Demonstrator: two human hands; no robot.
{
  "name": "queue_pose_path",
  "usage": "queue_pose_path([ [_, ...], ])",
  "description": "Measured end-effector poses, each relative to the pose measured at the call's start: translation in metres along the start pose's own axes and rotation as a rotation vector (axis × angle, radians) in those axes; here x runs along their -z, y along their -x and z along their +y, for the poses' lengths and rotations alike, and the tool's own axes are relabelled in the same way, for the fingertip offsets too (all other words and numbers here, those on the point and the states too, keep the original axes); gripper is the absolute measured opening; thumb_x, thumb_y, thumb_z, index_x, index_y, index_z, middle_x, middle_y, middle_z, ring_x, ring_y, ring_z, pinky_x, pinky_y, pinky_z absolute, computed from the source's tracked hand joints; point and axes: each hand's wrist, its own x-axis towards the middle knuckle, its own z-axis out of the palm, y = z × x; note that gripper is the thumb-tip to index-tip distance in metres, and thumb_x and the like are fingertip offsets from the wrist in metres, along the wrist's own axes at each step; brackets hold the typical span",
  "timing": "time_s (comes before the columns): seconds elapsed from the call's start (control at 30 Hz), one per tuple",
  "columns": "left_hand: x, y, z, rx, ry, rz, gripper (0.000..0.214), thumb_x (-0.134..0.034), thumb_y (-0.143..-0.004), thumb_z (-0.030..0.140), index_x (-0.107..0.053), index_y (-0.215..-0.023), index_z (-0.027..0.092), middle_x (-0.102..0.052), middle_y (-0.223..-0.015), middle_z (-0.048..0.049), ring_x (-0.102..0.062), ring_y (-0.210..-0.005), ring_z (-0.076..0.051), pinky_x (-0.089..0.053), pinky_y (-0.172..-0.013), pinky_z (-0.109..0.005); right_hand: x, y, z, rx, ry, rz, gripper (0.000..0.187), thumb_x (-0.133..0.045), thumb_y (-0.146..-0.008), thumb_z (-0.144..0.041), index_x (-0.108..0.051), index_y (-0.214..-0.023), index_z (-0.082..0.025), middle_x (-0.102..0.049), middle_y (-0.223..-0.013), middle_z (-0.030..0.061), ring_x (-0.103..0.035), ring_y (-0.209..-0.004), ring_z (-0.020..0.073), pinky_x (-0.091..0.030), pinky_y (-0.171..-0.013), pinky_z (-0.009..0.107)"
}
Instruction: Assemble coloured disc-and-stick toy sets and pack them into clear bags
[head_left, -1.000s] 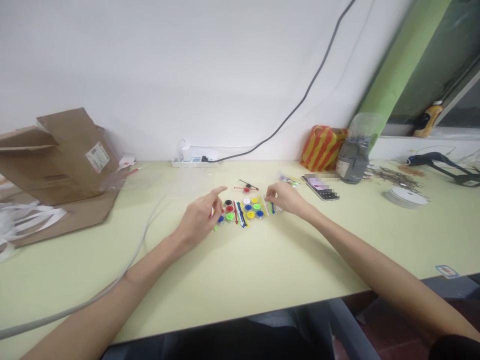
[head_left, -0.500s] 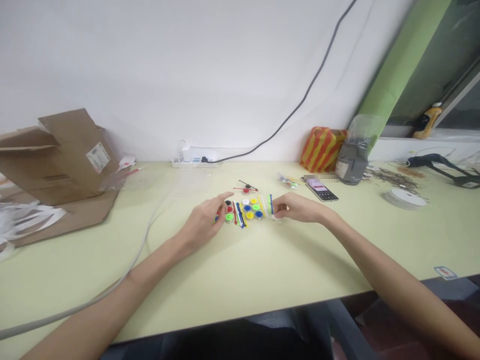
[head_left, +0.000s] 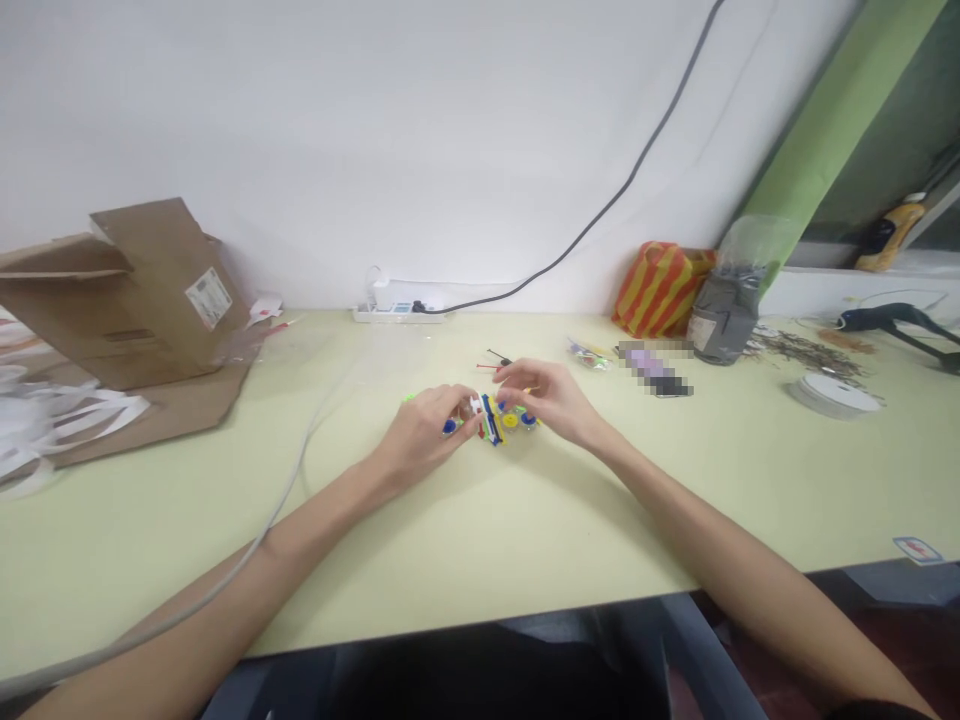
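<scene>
My left hand (head_left: 424, 435) and my right hand (head_left: 544, 400) meet over a tight bunch of coloured round plastic pieces and thin sticks (head_left: 499, 420). Blue, yellow and green discs show, with blue, yellow and red sticks lying among them. Fingers of both hands press on the bunch from opposite sides and hide much of it. A few thin red and black sticks (head_left: 495, 364) lie just beyond my right fingers on the pale green table (head_left: 480, 530).
A grey cable (head_left: 300, 470) runs across the table left of my left arm. Flattened cardboard (head_left: 150, 310) and white strips lie at the left. A power strip (head_left: 397, 313), striped bag (head_left: 660, 290), small parts bag (head_left: 589, 353), phone (head_left: 656, 372), grey bag (head_left: 724, 320) and white roll (head_left: 832, 395) stand farther back.
My hands have moved together, and the flat rows of discs and sticks are now gathered into a tight bunch between them. The view has tilted slightly.
</scene>
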Motion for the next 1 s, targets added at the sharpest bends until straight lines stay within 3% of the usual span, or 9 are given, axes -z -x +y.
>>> queue_pose_path([
  [0.07, 0.004, -0.001, 0.000, 0.010, -0.036, -0.001, 0.022, -0.049, -0.098, 0.040, -0.059, -0.096, 0.020, -0.066, -0.084, -0.0025, -0.060, -0.075, -0.016, -0.045, -0.072, -0.030, 0.018, 0.001, 0.015, -0.004, 0.295, 0.097, 0.015, -0.061, -0.093, -0.028, -0.069, -0.102, -0.019, -0.072, -0.091, 0.0042, -0.066, -0.083, 0.0161, -0.046, -0.075, 0.026],
  [0.13, 0.008, -0.002, -0.001, 0.024, -0.067, -0.024, 0.028, -0.046, -0.098, 0.042, -0.057, -0.088, 0.019, -0.064, -0.080, -0.0032, -0.057, -0.072, -0.016, -0.043, -0.070, -0.030, 0.035, 0.001, 0.029, -0.059, 0.533, 0.095, 0.010, -0.061, -0.092, -0.022, -0.070, -0.092, -0.019, -0.072, -0.093, 0.0046, -0.063, -0.082, 0.0166, -0.044, -0.077, 0.027],
  [0.33, 0.011, -0.003, -0.006, 0.046, -0.072, -0.055, 0.032, -0.042, -0.100, 0.044, -0.054, -0.082, 0.020, -0.062, -0.078, -0.0028, -0.055, -0.070, -0.016, -0.041, -0.068, -0.030, 0.058, -0.001, 0.054, -0.219, 0.732, -0.005, 0.011, -0.061, -0.089, -0.017, -0.072, -0.088, -0.019, -0.072, -0.095, 0.0051, -0.061, -0.088, 0.0186, -0.040, -0.074, 0.026],
  [0.57, 0.010, -0.003, -0.008, 0.045, -0.079, -0.082, 0.031, -0.043, -0.099, 0.044, -0.053, -0.082, 0.020, -0.061, -0.078, -0.0028, -0.054, -0.070, -0.017, -0.041, -0.067, -0.030, 0.056, 0.000, 0.068, -0.326, 0.695, 0.034, 0.015, -0.063, -0.090, -0.024, -0.072, -0.099, -0.016, -0.074, -0.096, 0.0071, -0.064, -0.085, 0.0176, -0.042, -0.073, 0.025],
  [0.77, 0.009, -0.002, -0.010, 0.031, -0.084, -0.087, 0.028, -0.046, -0.099, 0.041, -0.052, -0.083, 0.019, -0.060, -0.078, -0.0025, -0.054, -0.070, -0.016, -0.041, -0.068, -0.030, 0.037, 0.000, 0.066, -0.262, 0.639, -0.008, 0.013, -0.059, -0.092, -0.020, -0.070, -0.092, -0.015, -0.074, -0.091, 0.0074, -0.065, -0.081, 0.0167, -0.042, -0.072, 0.023],
  [1.0, 0.010, -0.003, -0.009, 0.039, -0.074, -0.096, 0.029, -0.046, -0.098, 0.042, -0.052, -0.082, 0.019, -0.060, -0.078, -0.0025, -0.053, -0.070, -0.016, -0.040, -0.068, -0.030, 0.035, 0.001, 0.061, -0.212, 0.630, -0.051, 0.010, -0.060, -0.090, -0.017, -0.070, -0.088, -0.015, -0.073, -0.091, 0.0073, -0.064, -0.080, 0.0166, -0.042, -0.071, 0.023],
])
